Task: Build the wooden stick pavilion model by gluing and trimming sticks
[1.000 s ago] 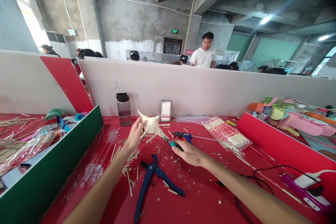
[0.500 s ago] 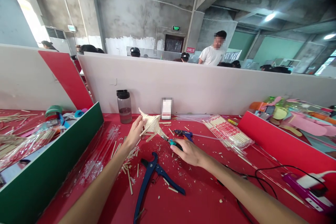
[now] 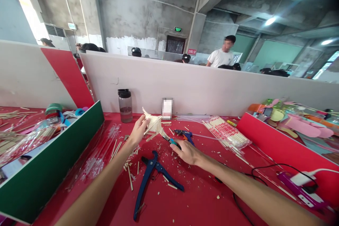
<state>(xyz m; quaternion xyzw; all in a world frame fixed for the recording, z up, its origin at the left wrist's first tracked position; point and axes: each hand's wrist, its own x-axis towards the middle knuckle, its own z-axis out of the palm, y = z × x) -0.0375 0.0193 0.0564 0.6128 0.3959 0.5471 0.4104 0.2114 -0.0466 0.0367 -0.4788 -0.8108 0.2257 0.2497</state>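
Note:
My left hand grips the left side of a pale, star-like model built of thin wooden sticks, holding it above the table. In my right hand is a small hand tool with a teal-and-black handle. Its metal end meets the lower right point of the stick model; its exact kind is too small to tell. Nearer to me lie large blue pipe cutters with their handles spread. A blue glue gun rests just beyond my right hand.
Stick offcuts litter the red table. A water bottle stands by the white partition. Bagged sticks lie at right, near a purple power strip with cables. Green and red boards flank the space.
The view has shifted slightly. Both hands keep their hold, and the tool's end stays at the model's lower right point. A person in white behind the partition has moved a little to the right.

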